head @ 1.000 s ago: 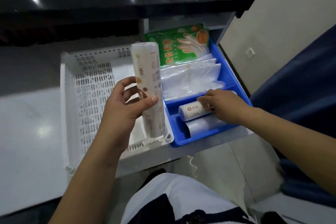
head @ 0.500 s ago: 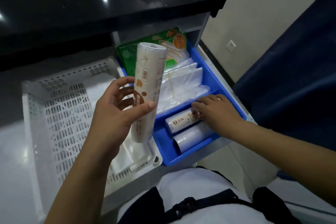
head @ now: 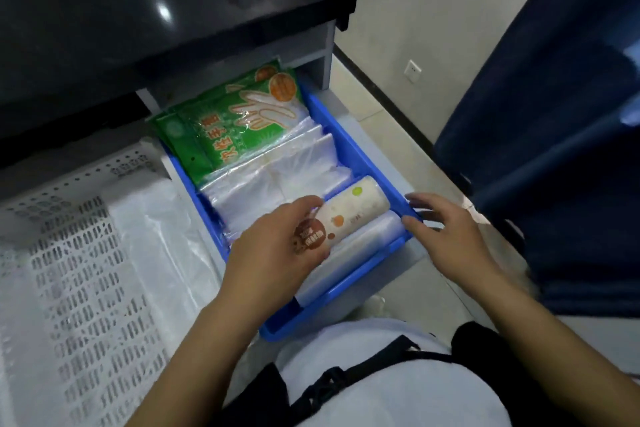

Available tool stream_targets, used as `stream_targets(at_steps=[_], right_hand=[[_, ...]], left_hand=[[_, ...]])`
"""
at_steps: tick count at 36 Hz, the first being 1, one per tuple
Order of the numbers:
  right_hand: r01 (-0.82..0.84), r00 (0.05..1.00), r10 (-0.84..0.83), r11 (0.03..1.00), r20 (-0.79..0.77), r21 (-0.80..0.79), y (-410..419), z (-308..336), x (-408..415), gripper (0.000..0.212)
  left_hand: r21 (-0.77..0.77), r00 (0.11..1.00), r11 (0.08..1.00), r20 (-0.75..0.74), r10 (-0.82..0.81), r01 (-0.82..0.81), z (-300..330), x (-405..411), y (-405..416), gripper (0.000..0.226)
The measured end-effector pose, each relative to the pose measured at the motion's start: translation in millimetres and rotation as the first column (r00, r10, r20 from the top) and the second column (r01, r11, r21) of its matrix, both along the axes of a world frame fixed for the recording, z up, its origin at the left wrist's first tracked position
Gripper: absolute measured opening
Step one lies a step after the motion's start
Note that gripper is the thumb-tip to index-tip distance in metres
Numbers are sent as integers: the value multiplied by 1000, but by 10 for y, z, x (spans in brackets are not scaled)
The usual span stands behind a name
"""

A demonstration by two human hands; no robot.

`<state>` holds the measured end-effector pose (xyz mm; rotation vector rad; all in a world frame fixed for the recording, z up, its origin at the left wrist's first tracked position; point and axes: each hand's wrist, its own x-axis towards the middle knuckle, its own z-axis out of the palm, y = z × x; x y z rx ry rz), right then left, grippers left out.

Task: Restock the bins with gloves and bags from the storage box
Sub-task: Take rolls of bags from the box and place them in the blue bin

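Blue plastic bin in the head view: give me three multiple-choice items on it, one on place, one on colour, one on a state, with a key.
1. Where does the printed white bag roll lie?
A. in the white perforated crate
B. at the near end of the blue plastic bin
C. on the black countertop

2. What colour are the glove packets at the bin's far end?
A. green
B. red
C. yellow

3. What is the left hand doing?
A. hanging idle
B. gripping the roll
C. pressing the countertop

Key: 1 B, the roll lies across the bin's near end; 2 A, the wrappers are green; 3 B, its fingers curl round the roll, while the right hand touches the bin's rim.
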<state>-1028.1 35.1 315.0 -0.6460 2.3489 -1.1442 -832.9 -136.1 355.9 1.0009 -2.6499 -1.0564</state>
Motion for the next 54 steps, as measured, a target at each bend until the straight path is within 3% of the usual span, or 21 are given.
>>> stream_targets(at_steps=[5,12,17,21,24,27,32,37,44,54], right_hand=[[1,993,6,999,118,-54,95,-36,-35,39],[-88,982,90,996,168,-19,179,-14,-165,46],[-222,971,218,975,101,29,172,6,-223,48],[-379,923,383,918,-15,119,122,25,-247,51],[-401,915,404,910,-12,109,58,29,-266,53],[-362,932,359,929,47,74,12,32,-307,52],[-347,935,341,937,95,54,-13,35,-386,52],[-358,921,352,934,167,6,-16,55,-466,53],[-443,881,436,896,187,-1,28,53,-459,69],[-500,829,497,864,258,-59,48,-15,-468,70]], left_hand=[[-217,982,969,170,-85,121,-204,-333,128,39],[-216,979,971,193,-63,105,-329,-627,249,45],[-60,991,998,133,-22,30,-315,-581,230,49],[124,964,960,-61,259,-250,-172,-344,189,46],[492,807,756,-166,567,-431,22,-70,172,38],[742,661,487,-79,746,-461,131,171,229,40],[844,600,167,210,772,-510,107,232,414,66],[864,587,44,303,751,-501,18,3,443,59],[808,574,145,266,774,-571,-8,-159,469,27],[742,538,205,240,808,-638,-101,-162,461,35]])
